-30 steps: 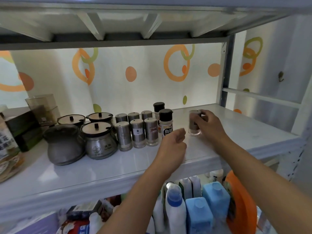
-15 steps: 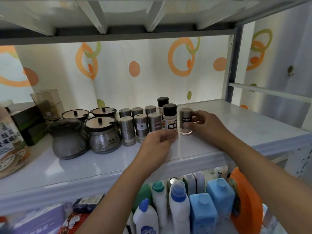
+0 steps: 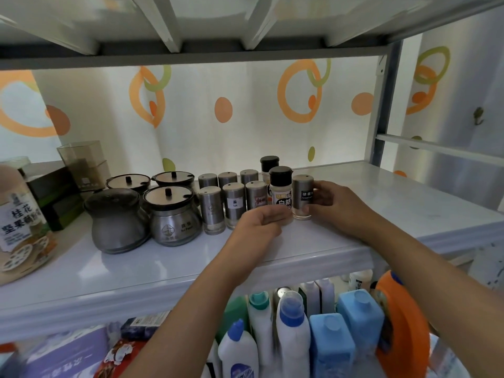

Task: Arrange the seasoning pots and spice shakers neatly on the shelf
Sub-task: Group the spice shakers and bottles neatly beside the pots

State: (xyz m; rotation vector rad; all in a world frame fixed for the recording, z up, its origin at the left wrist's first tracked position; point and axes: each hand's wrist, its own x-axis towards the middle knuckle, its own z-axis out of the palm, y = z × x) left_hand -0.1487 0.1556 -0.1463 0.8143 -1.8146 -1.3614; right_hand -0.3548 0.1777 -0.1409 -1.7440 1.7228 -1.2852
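1. Far left on the shelf stood a labelled food jar and a dark green box. They looked no different from a second earlier and play no part in the sorting.
2. Next came four seasoning pots, grouped two deep with lids on, in the same places as a second before.
3. To their right, the steel spice shakers stood upright in two rows of three, also unmoved.
4. The left hand had slid left and forward since a second earlier. It lay low on the shelf in front of the black-capped pepper bottle, loosely curled, fingers touching the bottle's base. Whether it truly gripped the bottle could not be told.
5. The main change was the last shaker. A second before, it stood well apart to the right; now it stood upright just beside the pepper bottle, at the right end of the front row.
6. The right hand had travelled left with it. It was closed around the shaker's right side, thumb and fingers wrapped on the body, wrist and forearm reaching in from the lower right.
7. By my reading, the row was complete, and only a release and perhaps a small nudge remained.
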